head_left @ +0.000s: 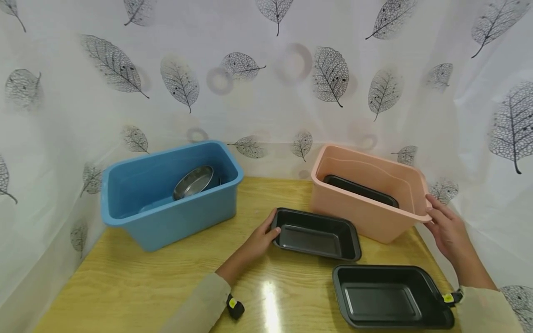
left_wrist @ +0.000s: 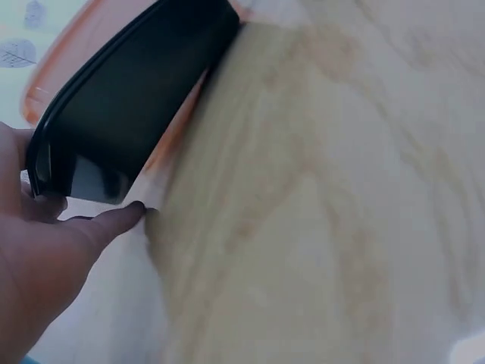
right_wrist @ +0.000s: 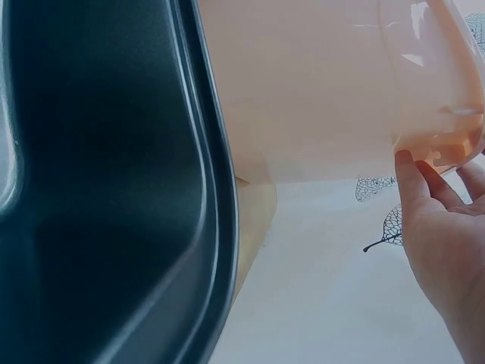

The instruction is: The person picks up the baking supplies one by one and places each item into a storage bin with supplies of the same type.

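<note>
L hand, partly closed, pinches blk loaf pan in front of pink bin; R hand, fingers curled, grips bin's R rim; 3rd pan inside bin.

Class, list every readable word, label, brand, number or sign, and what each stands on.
No text can be read.
Yellow patch on the left wrist device: any marking too small.
Yellow patch on the right wrist device: likewise.
Held black pan, pink tub: no lettering discernible.
Leaf-printed backdrop: no words seen.
</note>
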Motion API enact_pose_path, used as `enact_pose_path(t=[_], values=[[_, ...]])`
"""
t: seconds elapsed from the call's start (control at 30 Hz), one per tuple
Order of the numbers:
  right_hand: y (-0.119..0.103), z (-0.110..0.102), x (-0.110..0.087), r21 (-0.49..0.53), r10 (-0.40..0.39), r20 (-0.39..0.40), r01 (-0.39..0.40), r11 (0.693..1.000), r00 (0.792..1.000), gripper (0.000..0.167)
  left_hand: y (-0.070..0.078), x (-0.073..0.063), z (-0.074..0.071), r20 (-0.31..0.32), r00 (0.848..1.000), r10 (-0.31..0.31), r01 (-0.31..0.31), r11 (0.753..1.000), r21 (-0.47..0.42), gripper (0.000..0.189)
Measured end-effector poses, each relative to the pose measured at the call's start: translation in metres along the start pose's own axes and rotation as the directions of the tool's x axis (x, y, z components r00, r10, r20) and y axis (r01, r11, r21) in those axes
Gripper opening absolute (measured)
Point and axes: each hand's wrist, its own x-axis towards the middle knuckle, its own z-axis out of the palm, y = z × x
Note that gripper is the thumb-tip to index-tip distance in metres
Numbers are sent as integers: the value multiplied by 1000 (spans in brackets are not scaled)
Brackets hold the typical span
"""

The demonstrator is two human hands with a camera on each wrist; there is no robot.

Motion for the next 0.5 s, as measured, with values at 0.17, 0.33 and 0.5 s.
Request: enact_pose_path(t=[0.17, 0.33, 0.5], values=[[0, -1, 0, -17, -3, 0, 3, 1000, 1000, 55, 6, -2, -5, 15, 1000, -26, 28, 988, -150, 62], [0, -1, -2, -46, 16, 0, -16, 999, 1000, 58, 9, -5, -9, 64, 998, -21, 38, 959, -281, 60], [-1, -1, -2, -60, 20, 4, -20, 998, 1000, 59, 9, -7, -12, 58, 998, -2, 20, 946, -324, 60]])
